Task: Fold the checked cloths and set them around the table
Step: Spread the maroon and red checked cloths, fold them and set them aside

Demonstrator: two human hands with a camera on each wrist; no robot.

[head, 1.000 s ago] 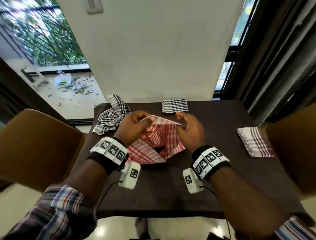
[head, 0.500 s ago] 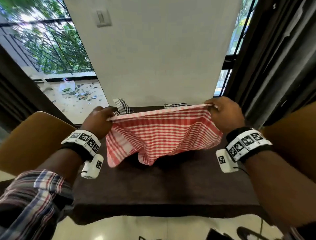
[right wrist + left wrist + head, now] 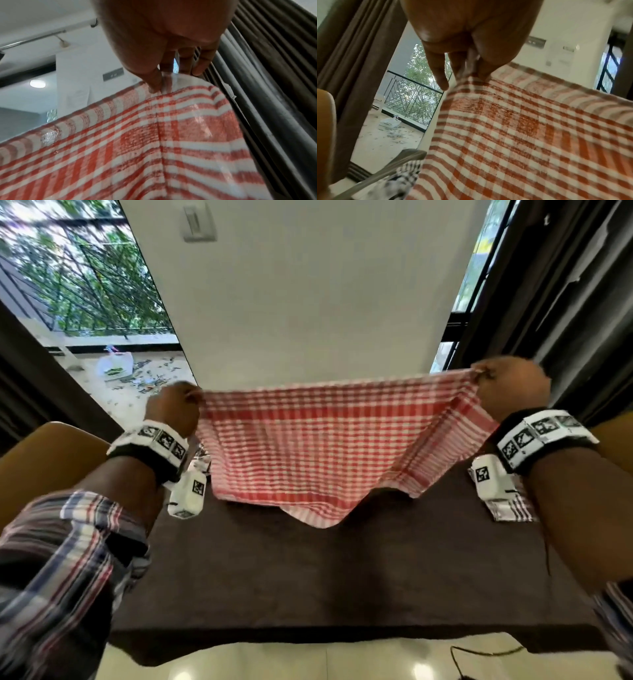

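A red-and-white checked cloth [image 3: 308, 446] hangs spread wide above the dark brown table [image 3: 308, 577]. My left hand [image 3: 174, 409] pinches its top left corner and my right hand [image 3: 507, 388] pinches its top right corner. The top edge is pulled taut between them, and the lower edge sags down to the tabletop. The left wrist view shows my left hand [image 3: 467, 70] pinching the cloth [image 3: 522, 135] at its corner. The right wrist view shows my right hand [image 3: 159, 83] pinching the cloth [image 3: 154, 142] at its edge. The spread cloth hides the far half of the table.
A folded pale checked cloth [image 3: 510, 508] lies on the table at the right, under my right wrist. A black-and-white checked cloth [image 3: 400, 180] lies crumpled at the left. Tan chairs [image 3: 44, 467] stand at both sides, dark curtains [image 3: 582, 302] at the right.
My hands went from close together on the bunched cloth to far apart and higher. The cloth is now stretched open between them and hides the folded cloth at the far edge.
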